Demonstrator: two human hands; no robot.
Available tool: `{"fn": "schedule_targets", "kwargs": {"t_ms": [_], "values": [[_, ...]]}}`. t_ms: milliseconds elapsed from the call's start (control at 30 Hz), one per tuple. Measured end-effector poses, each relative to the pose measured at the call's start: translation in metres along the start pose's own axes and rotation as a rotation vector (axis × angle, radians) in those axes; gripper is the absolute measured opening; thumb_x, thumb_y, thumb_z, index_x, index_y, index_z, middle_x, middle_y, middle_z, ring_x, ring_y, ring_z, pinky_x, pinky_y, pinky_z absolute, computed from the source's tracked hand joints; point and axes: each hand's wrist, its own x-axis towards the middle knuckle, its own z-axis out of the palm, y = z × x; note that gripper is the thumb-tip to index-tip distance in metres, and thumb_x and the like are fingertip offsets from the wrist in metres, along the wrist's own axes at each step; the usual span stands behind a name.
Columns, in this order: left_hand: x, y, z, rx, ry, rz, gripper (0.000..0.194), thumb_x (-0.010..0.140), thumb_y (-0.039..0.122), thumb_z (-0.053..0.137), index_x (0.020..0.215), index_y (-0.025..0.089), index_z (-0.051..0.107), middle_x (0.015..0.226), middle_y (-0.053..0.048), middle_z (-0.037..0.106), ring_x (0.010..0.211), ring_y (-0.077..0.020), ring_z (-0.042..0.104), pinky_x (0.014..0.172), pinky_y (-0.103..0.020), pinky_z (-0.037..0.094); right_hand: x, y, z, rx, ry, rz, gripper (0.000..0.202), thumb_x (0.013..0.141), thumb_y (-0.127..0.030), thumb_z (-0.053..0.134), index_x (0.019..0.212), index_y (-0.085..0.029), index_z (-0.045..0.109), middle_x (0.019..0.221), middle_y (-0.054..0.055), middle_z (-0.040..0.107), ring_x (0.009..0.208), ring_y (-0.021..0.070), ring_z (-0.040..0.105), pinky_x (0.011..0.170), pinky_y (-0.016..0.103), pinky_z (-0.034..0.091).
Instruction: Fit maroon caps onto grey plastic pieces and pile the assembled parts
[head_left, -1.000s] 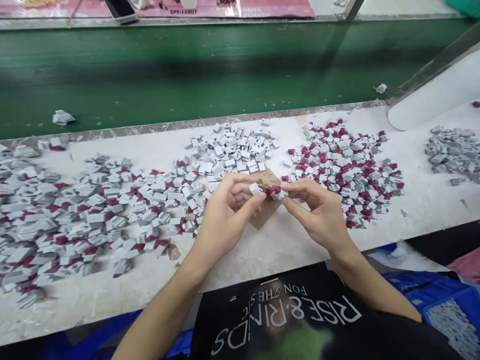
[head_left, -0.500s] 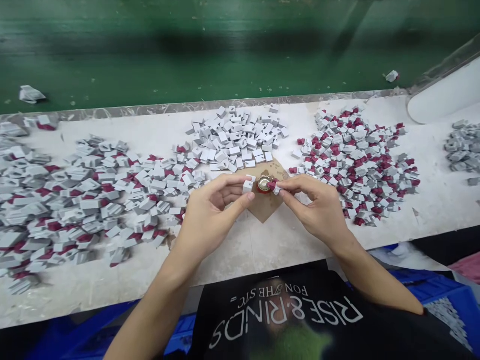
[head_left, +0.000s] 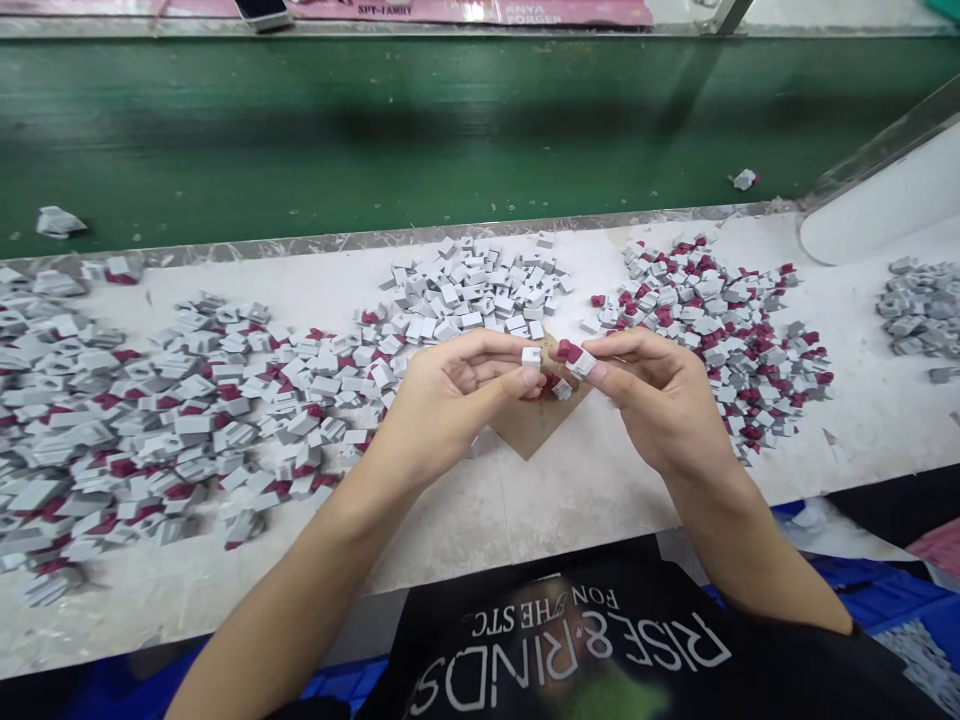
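Observation:
Between thumb and fingers, my left hand [head_left: 457,395] pinches a small light-grey plastic block [head_left: 532,357]. Facing it, my right hand [head_left: 649,395] grips a grey-and-maroon plastic piece [head_left: 576,358], its maroon end pointing left at the block. A short gap separates the two pieces. Beneath them, another grey-and-maroon piece [head_left: 559,387] sits by the round, red-edged thing, which my fingers mostly hide. All this is above a brown cardboard square [head_left: 525,430] on the table.
Loose grey blocks [head_left: 480,285] are heaped behind my hands. Mixed grey-and-maroon pieces spread in a left pile [head_left: 187,420] and a right pile [head_left: 720,310]. A green conveyor belt [head_left: 450,130] runs along the back; a white cylinder [head_left: 877,200] stands at right.
Both hands have come closer together and the held pieces are raised above the round thing, now mostly covered. A grey-and-maroon piece shows beneath them. The view has tilted slightly upward.

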Motion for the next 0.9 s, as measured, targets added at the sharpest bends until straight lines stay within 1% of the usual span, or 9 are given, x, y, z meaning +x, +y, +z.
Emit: {"fn": "schedule_targets", "kwargs": {"t_ms": [167, 367, 433, 533, 633, 733, 800, 867, 900], "values": [[0.005, 0.003, 0.004, -0.033, -0.069, -0.019, 0.019, 0.097, 0.031, 0.096, 0.111, 0.020, 0.089, 0.107, -0.008, 0.091, 0.098, -0.0238, 0.089, 0.094, -0.034, 0.073, 0.002, 0.000, 0.001, 0.036, -0.013, 0.014, 0.013, 0.093, -0.034, 0.101, 0.103, -0.032, 0.093, 0.104, 0.001, 0.092, 0.097, 0.0240, 0.090, 0.090, 0.039, 0.075], [0.009, 0.004, 0.006, -0.042, -0.095, -0.025, 0.024, 0.095, 0.033, 0.099, 0.112, 0.020, 0.089, 0.106, -0.009, 0.091, 0.098, -0.0256, 0.089, 0.095, -0.037, 0.074, 0.001, 0.002, -0.003, 0.041, 0.003, 0.015, 0.015, 0.091, -0.035, 0.102, 0.103, -0.032, 0.094, 0.103, 0.002, 0.092, 0.096, 0.0234, 0.089, 0.090, 0.038, 0.075], [0.010, 0.006, 0.006, -0.033, -0.097, -0.016, 0.024, 0.093, 0.031, 0.100, 0.111, 0.021, 0.090, 0.106, -0.008, 0.092, 0.099, -0.0254, 0.089, 0.095, -0.036, 0.074, 0.001, 0.000, -0.004, 0.031, -0.016, 0.009, 0.014, 0.092, -0.033, 0.102, 0.104, -0.031, 0.094, 0.105, 0.002, 0.092, 0.097, 0.0233, 0.089, 0.091, 0.037, 0.076], [0.011, 0.009, 0.007, 0.044, -0.106, -0.007, 0.023, 0.088, 0.030, 0.102, 0.106, 0.021, 0.091, 0.109, -0.009, 0.092, 0.100, -0.0270, 0.089, 0.096, -0.038, 0.075, 0.003, -0.005, -0.004, 0.000, -0.071, -0.007, 0.013, 0.092, -0.032, 0.101, 0.102, -0.029, 0.094, 0.104, 0.003, 0.092, 0.097, 0.0230, 0.089, 0.089, 0.036, 0.076], [0.014, 0.012, 0.007, 0.116, -0.127, -0.022, 0.021, 0.087, 0.031, 0.102, 0.103, 0.023, 0.091, 0.109, -0.009, 0.091, 0.099, -0.0289, 0.089, 0.095, -0.043, 0.076, 0.007, -0.010, -0.004, -0.049, -0.129, -0.006, 0.016, 0.091, -0.037, 0.101, 0.101, -0.027, 0.093, 0.100, 0.005, 0.091, 0.092, 0.0231, 0.088, 0.085, 0.038, 0.076], [0.021, 0.013, 0.007, 0.138, -0.141, -0.041, 0.022, 0.086, 0.034, 0.102, 0.100, 0.025, 0.090, 0.104, -0.008, 0.091, 0.094, -0.0285, 0.089, 0.092, -0.043, 0.076, 0.015, -0.015, -0.006, -0.094, -0.160, 0.026, 0.029, 0.089, -0.050, 0.101, 0.098, -0.025, 0.091, 0.100, 0.006, 0.090, 0.091, 0.0241, 0.087, 0.083, 0.040, 0.076], [0.029, 0.015, 0.006, 0.184, -0.159, -0.050, 0.021, 0.087, 0.038, 0.101, 0.099, 0.026, 0.088, 0.101, -0.007, 0.090, 0.092, -0.0282, 0.088, 0.088, -0.042, 0.075, 0.022, -0.018, -0.013, -0.146, -0.194, 0.035, 0.034, 0.089, -0.056, 0.099, 0.100, -0.025, 0.089, 0.103, 0.006, 0.090, 0.092, 0.0244, 0.086, 0.083, 0.041, 0.075], [0.043, 0.018, 0.003, 0.289, -0.158, -0.022, 0.021, 0.089, 0.042, 0.097, 0.099, 0.027, 0.087, 0.101, -0.008, 0.090, 0.093, -0.0288, 0.086, 0.087, -0.043, 0.073, 0.031, -0.020, -0.024, -0.272, -0.192, -0.003, 0.031, 0.095, -0.053, 0.093, 0.108, -0.026, 0.088, 0.108, 0.006, 0.089, 0.096, 0.0250, 0.085, 0.086, 0.042, 0.073], [0.052, 0.020, 0.000, 0.362, -0.124, 0.019, 0.021, 0.089, 0.043, 0.095, 0.099, 0.027, 0.086, 0.104, -0.008, 0.090, 0.095, -0.0294, 0.085, 0.089, -0.044, 0.072, 0.036, -0.021, -0.032, -0.381, -0.144, -0.044, 0.027, 0.098, -0.049, 0.089, 0.113, -0.026, 0.088, 0.112, 0.007, 0.088, 0.099, 0.0262, 0.084, 0.088, 0.044, 0.072]]}}
